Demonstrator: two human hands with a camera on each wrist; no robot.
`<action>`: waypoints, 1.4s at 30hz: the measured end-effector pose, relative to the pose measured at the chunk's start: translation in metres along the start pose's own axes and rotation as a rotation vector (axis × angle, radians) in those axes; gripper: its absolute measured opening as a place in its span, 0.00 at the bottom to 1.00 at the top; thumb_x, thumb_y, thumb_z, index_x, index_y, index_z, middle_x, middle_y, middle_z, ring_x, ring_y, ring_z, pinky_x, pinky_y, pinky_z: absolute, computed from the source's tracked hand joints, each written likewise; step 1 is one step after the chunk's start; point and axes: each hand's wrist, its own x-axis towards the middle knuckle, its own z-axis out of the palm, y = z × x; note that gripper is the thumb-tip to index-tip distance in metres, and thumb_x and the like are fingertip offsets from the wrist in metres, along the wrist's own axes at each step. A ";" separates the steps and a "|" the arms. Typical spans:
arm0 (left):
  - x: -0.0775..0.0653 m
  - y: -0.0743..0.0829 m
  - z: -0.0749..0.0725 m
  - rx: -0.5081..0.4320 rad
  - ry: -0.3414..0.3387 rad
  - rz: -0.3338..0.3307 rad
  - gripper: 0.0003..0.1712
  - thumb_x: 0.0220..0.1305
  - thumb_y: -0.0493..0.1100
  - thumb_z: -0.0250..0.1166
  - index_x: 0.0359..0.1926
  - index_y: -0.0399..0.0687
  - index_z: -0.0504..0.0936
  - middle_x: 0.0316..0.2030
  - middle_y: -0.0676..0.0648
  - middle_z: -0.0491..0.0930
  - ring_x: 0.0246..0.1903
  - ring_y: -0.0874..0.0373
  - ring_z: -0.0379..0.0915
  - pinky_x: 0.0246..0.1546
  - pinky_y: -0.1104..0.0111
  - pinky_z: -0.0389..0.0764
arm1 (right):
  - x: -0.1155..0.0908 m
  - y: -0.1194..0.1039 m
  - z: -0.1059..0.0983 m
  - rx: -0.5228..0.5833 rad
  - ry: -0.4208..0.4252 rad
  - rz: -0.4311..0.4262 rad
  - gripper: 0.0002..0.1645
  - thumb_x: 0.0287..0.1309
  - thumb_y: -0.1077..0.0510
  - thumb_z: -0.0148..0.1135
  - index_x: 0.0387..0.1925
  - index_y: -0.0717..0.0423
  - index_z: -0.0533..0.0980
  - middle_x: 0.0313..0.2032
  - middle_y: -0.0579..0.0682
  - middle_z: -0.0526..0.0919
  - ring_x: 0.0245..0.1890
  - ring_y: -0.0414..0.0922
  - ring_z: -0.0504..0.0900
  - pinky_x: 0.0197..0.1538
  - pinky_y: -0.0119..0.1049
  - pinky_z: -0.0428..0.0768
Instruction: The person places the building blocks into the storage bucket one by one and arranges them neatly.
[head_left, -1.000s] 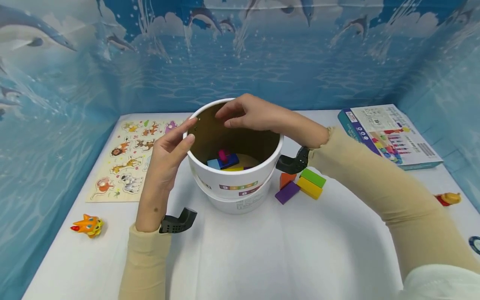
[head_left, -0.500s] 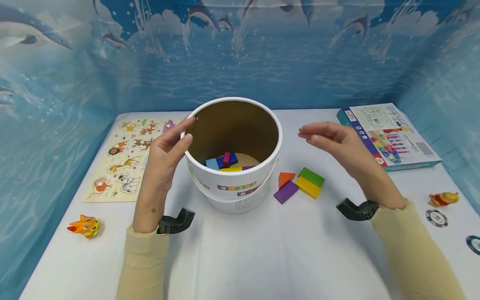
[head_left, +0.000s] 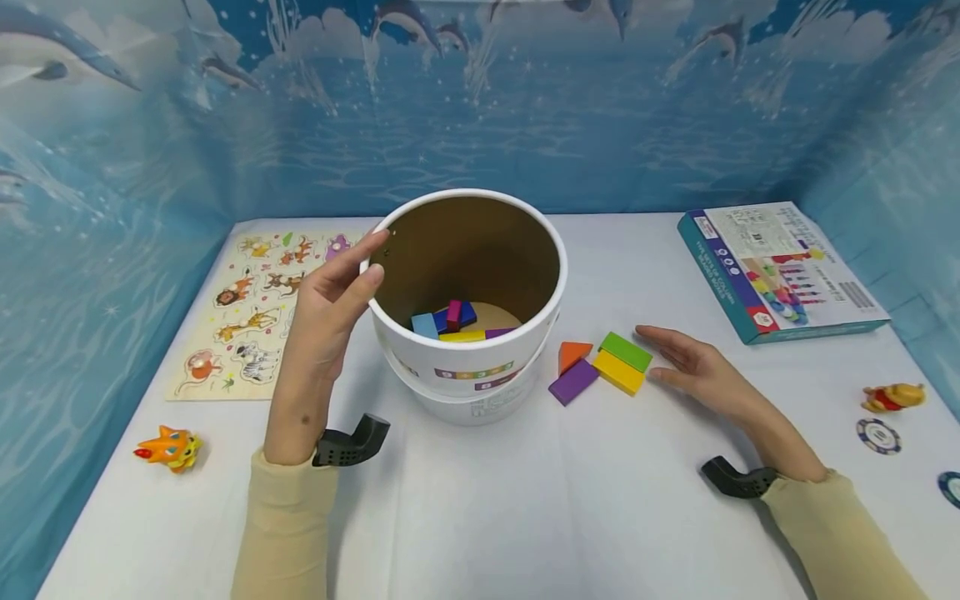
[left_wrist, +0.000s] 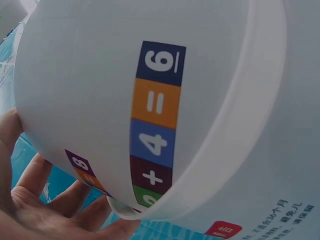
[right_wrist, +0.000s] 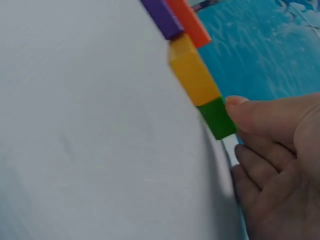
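My left hand point(head_left: 326, 312) holds the left rim of a white bucket point(head_left: 468, 371), with index finger and thumb over the edge. In the left wrist view the other fingers point(left_wrist: 70, 200) lie along the outside wall by printed sums. Inside the bucket are several blocks, among them a light blue one point(head_left: 424, 325) and a magenta one point(head_left: 453, 315). My right hand point(head_left: 708, 375) is low over the table, fingers loosely bent, fingertips right beside a green block point(head_left: 626, 352). Against that lies a yellow block point(head_left: 618, 372), with a purple block point(head_left: 573, 382) and an orange triangular block point(head_left: 574, 356) nearby.
An animal puzzle board point(head_left: 232, 333) lies behind the left arm, and an orange toy figure point(head_left: 171, 448) in front of it. At the right are a flat box point(head_left: 787, 275), a bear figure point(head_left: 894, 397) and two round chips point(head_left: 878, 436). A dolphin-print curtain point(head_left: 480, 117) encloses the table.
My right hand has come out of the bucket, moved right and lowered to the green block. The magenta block has settled among the blocks inside. My left hand stays on the rim.
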 end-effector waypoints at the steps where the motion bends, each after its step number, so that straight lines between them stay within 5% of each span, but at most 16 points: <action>1: 0.000 0.000 0.000 0.001 0.000 -0.001 0.21 0.57 0.38 0.60 0.53 0.46 0.75 0.58 0.46 0.67 0.60 0.54 0.57 0.57 0.50 0.59 | 0.002 0.000 0.002 -0.046 0.007 -0.011 0.32 0.55 0.63 0.56 0.62 0.57 0.60 0.62 0.55 0.61 0.62 0.34 0.57 0.55 0.14 0.57; 3: 0.000 0.001 0.000 0.000 0.002 0.000 0.21 0.57 0.38 0.59 0.53 0.46 0.75 0.58 0.46 0.67 0.60 0.54 0.57 0.57 0.51 0.59 | 0.006 -0.001 0.006 -0.140 0.032 -0.018 0.32 0.54 0.62 0.58 0.61 0.56 0.61 0.61 0.54 0.63 0.63 0.40 0.56 0.57 0.17 0.55; 10: 0.000 0.001 0.000 -0.004 0.012 -0.004 0.20 0.57 0.38 0.60 0.53 0.47 0.75 0.57 0.46 0.68 0.59 0.53 0.58 0.57 0.50 0.59 | 0.024 -0.004 0.022 -0.307 0.065 0.023 0.36 0.53 0.57 0.61 0.63 0.53 0.59 0.63 0.61 0.58 0.63 0.59 0.53 0.59 0.58 0.54; 16: 0.000 0.000 0.000 -0.013 0.007 0.000 0.20 0.57 0.38 0.59 0.53 0.47 0.75 0.57 0.47 0.69 0.59 0.53 0.58 0.57 0.50 0.59 | 0.052 -0.001 0.023 -0.341 0.003 -0.057 0.41 0.50 0.57 0.63 0.64 0.53 0.56 0.64 0.59 0.57 0.65 0.58 0.47 0.62 0.58 0.42; 20: -0.001 0.000 0.000 -0.019 -0.003 -0.002 0.20 0.57 0.37 0.59 0.53 0.47 0.75 0.57 0.47 0.69 0.59 0.51 0.58 0.57 0.50 0.60 | 0.064 0.001 0.021 -0.335 0.003 -0.060 0.40 0.47 0.55 0.66 0.62 0.54 0.61 0.61 0.58 0.62 0.64 0.57 0.52 0.61 0.59 0.48; 26: 0.001 -0.001 -0.001 -0.015 -0.007 0.003 0.20 0.57 0.37 0.59 0.53 0.46 0.75 0.57 0.46 0.69 0.59 0.51 0.58 0.57 0.51 0.60 | 0.068 -0.003 0.018 -0.195 0.039 0.072 0.43 0.45 0.48 0.66 0.63 0.50 0.60 0.62 0.53 0.61 0.63 0.52 0.56 0.61 0.52 0.57; 32: 0.001 -0.001 0.001 -0.004 -0.011 0.006 0.20 0.57 0.37 0.59 0.53 0.46 0.75 0.57 0.46 0.69 0.59 0.51 0.59 0.57 0.50 0.61 | 0.059 -0.023 0.009 -0.053 0.069 0.087 0.42 0.49 0.51 0.63 0.64 0.47 0.57 0.64 0.50 0.59 0.63 0.48 0.57 0.58 0.37 0.62; 37: 0.002 -0.001 0.001 -0.002 -0.008 0.004 0.20 0.57 0.38 0.59 0.53 0.46 0.75 0.58 0.46 0.68 0.59 0.52 0.59 0.57 0.50 0.60 | 0.053 -0.066 -0.010 0.126 0.081 -0.003 0.37 0.53 0.60 0.59 0.64 0.47 0.58 0.64 0.50 0.58 0.61 0.45 0.62 0.50 0.25 0.69; 42: 0.001 -0.001 0.001 -0.003 0.000 -0.001 0.20 0.57 0.38 0.59 0.53 0.46 0.75 0.58 0.46 0.68 0.59 0.53 0.58 0.57 0.49 0.59 | 0.058 -0.125 -0.031 0.342 0.005 -0.185 0.36 0.54 0.71 0.54 0.64 0.54 0.58 0.63 0.51 0.59 0.56 0.38 0.67 0.46 0.24 0.74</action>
